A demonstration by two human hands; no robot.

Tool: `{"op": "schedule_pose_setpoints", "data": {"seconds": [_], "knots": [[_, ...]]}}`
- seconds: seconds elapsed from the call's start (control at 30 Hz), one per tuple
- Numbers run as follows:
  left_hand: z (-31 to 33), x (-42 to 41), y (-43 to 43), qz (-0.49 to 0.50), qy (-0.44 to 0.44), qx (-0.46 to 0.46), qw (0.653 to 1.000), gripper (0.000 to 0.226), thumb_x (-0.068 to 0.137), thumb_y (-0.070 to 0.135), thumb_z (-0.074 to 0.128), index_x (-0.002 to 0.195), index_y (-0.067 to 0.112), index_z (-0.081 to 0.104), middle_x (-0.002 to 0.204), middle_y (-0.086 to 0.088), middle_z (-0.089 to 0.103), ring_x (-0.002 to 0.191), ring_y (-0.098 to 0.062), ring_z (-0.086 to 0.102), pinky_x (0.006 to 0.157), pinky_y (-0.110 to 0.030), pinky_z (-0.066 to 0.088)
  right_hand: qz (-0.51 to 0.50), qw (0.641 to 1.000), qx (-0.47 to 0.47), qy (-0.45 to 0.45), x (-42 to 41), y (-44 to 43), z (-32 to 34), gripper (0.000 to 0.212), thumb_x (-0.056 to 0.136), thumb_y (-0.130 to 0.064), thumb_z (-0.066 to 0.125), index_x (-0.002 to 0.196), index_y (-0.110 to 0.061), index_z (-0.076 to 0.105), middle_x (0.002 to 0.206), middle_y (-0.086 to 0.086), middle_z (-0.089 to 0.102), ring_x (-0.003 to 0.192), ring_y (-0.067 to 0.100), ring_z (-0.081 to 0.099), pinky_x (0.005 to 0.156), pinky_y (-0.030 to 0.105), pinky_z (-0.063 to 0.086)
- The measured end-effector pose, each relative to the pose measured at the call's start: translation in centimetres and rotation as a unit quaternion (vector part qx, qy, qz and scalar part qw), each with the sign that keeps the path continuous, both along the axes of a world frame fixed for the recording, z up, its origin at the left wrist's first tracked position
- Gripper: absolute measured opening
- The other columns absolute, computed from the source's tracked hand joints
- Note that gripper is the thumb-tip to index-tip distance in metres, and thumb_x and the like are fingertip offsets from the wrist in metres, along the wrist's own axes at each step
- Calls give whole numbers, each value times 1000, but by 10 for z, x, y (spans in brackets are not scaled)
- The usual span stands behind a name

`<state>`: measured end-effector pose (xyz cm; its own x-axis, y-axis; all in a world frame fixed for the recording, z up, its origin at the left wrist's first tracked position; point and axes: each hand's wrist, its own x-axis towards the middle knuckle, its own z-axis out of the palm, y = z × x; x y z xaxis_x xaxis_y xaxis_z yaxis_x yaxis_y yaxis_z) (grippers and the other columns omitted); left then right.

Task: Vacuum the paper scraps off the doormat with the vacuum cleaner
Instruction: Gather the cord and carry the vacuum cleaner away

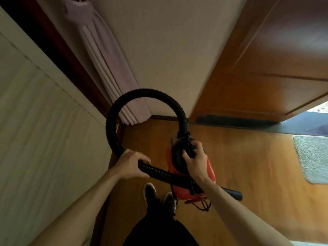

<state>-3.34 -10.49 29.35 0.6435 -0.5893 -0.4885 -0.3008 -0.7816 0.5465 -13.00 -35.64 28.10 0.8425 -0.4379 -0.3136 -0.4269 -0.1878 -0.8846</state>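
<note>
A small red vacuum cleaner (pixel 209 170) with a black top hangs above the wooden floor in front of my feet. My right hand (pixel 194 158) grips its black handle. A black ribbed hose (pixel 142 94) loops up from the cleaner's top and curves back down to my left hand (pixel 130 164), which is closed around it. The hose's smooth black nozzle (pixel 232 192) pokes out to the right beneath my right forearm. The grey doormat (pixel 312 157) lies at the right edge of the view, by the door sill. No paper scraps are visible on it.
An open wooden door (pixel 266 59) stands at the upper right. A pale curtain (pixel 110 68) hangs in the corner. A white panelled surface (pixel 35 121) fills the left. A dark cord (pixel 202 205) dangles under the cleaner. My shoes (pixel 159 194) stand on the wooden floor (pixel 257 166).
</note>
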Motion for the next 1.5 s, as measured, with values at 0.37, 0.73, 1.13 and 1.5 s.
{"op": "schedule_pose_setpoints", "data": {"seconds": [0.37,0.73,1.13,1.5], "knots": [[-27,2,5,18,26,14,999,41,60,57,81,98,50,65,99,25,67,100,-4,61,100,-37,45,31,1000,2,5,13,6,-26,30,95,-14,63,117,-26,47,100,-12,66,88,5,70,69,30,62],[-114,57,34,-29,58,-2,998,40,55,61,78,91,48,65,91,27,66,86,7,59,98,-38,45,-37,999,1,40,49,44,-97,31,95,-11,63,120,-21,49,88,-18,59,79,-13,62,72,41,60],[-263,152,67,-137,74,19,988,38,64,47,87,97,39,71,93,19,68,85,0,58,97,-37,41,-111,989,13,100,103,112,-256,34,95,-23,62,122,-32,44,121,2,63,108,16,64,81,39,61],[-390,213,83,-215,79,56,972,35,67,45,86,97,35,71,83,26,58,74,14,47,80,-29,32,-135,983,-8,127,135,137,-392,33,96,-21,61,121,-29,42,111,-1,63,94,14,66,64,34,61]]}}
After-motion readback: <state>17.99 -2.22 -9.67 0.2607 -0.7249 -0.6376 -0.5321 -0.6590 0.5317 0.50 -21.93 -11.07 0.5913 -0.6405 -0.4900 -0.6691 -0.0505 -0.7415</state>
